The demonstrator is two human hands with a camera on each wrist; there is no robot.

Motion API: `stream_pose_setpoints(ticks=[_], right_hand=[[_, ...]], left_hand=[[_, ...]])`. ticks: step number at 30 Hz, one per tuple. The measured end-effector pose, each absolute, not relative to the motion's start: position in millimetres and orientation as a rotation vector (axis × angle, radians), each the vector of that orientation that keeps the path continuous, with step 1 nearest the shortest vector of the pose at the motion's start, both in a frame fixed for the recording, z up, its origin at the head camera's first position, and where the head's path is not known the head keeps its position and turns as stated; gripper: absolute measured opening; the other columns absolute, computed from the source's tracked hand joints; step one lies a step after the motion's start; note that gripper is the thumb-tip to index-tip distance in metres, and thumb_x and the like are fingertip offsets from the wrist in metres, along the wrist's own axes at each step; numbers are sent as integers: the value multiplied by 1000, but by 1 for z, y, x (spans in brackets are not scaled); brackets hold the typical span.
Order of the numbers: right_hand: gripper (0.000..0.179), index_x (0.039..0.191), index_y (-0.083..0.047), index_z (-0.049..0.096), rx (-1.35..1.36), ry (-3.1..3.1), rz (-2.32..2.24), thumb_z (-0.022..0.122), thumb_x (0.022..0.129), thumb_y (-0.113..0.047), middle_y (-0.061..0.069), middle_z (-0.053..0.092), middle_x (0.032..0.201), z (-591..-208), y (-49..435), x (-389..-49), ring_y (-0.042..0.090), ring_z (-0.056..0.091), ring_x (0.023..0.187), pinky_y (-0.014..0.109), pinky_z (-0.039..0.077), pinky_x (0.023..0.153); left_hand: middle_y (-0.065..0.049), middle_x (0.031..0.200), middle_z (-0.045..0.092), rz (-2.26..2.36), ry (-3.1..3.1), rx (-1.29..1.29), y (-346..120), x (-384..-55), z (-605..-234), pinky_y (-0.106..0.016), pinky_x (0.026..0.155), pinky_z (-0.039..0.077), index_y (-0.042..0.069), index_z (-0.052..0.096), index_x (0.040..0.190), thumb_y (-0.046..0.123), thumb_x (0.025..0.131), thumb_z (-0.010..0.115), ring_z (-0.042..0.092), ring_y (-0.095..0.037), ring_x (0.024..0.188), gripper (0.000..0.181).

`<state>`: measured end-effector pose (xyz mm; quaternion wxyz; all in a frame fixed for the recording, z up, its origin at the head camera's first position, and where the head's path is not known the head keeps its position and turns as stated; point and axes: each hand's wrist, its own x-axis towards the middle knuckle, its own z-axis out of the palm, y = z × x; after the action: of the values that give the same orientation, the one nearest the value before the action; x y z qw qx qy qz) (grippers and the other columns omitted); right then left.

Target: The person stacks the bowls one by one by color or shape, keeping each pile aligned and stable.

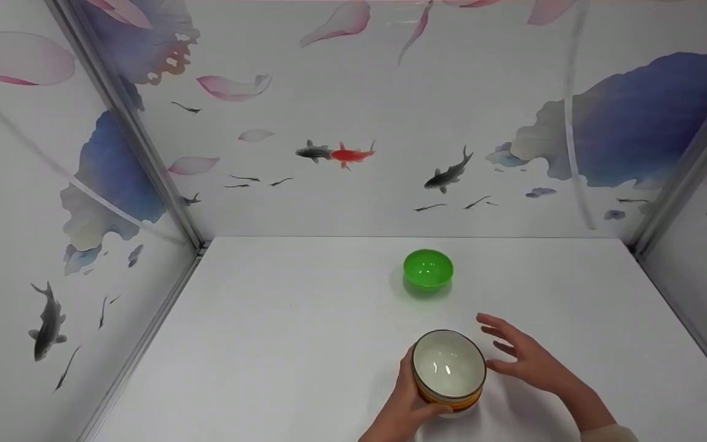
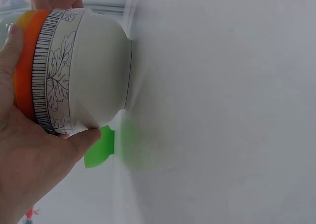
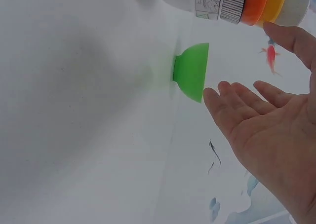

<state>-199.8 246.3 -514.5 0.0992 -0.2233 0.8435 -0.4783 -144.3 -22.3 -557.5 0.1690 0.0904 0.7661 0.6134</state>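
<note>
My left hand [image 1: 407, 399] grips a stack of nested bowls from the left side, with its thumb and fingers spread around the wall. On top is a pale bowl [image 1: 448, 362] with a dark rim. Below it come a yellow bowl [image 3: 274, 6], an orange bowl [image 2: 28, 61] and a white bowl [image 2: 98, 68] with a leaf pattern at the bottom. The stack's base is on or very close to the tabletop; I cannot tell which. To the right, my right hand [image 1: 528, 359] is spread open, its thumb tip at the stack's side, the other fingers apart from it.
A small green bowl [image 1: 428, 270] stands upright on the white table [image 1: 280, 344], behind the stack. White panels printed with fish, petals and blue leaves [image 1: 648, 123] enclose the table at the back and both sides, with grey metal strips [image 1: 126, 135] at the corners.
</note>
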Motion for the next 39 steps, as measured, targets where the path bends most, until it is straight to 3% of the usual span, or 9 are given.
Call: stream_pose_setpoints(ticks=[8,20,39], right_hand=[[65,147,-5,42,-674,2530,-1396,71,93,-26,27,47,147,-520,247,-217,50,50,131,63,47,104],[56,142,-3,48,-669,2545,-1397,69,94,-22,26,52,143,-518,241,-237,48,53,128,62,48,104],[64,142,-2,49,-530,2618,-1283,71,92,-36,23,53,143,-520,238,-265,46,53,129,60,49,105]], left_hand=[[1,163,20,1743,2186,255,-22,-144,-557,-57,123,27,29,5,158,49,78,80,25,-25,151,111],[1,163,19,1731,2196,242,-22,-146,-558,-57,122,29,30,4,158,49,78,80,28,-25,150,112],[1,164,17,1681,2238,259,-22,-146,-556,-56,123,29,29,3,158,50,78,79,24,-25,152,112]])
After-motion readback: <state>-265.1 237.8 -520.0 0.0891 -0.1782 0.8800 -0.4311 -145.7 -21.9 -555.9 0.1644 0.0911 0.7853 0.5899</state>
